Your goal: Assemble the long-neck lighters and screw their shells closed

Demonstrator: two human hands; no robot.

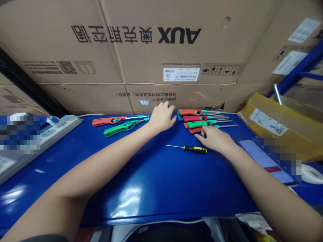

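Observation:
My left hand point(163, 117) is over the back of the blue table with its fingers apart and nothing in it. To its left lie an orange-red gas lighter point(107, 121) and a green gas lighter point(121, 128). At the near side of a pile of lighters is my right hand point(215, 138), thumb and bent forefinger apart, against or just in front of a red lighter point(195, 130); its other fingers are hidden. The pile also shows an orange lighter point(189, 112), a dark red one point(193, 118) and a green one point(199, 124). A black and yellow screwdriver point(195, 149) lies before them.
Behind the table point(161, 191) stands a large cardboard box point(136, 64). A white power strip point(47, 134) runs along the left. On the right are a phone or tablet point(264, 161), a yellow-wrapped parcel point(275, 124) and a blue metal frame point(302, 57).

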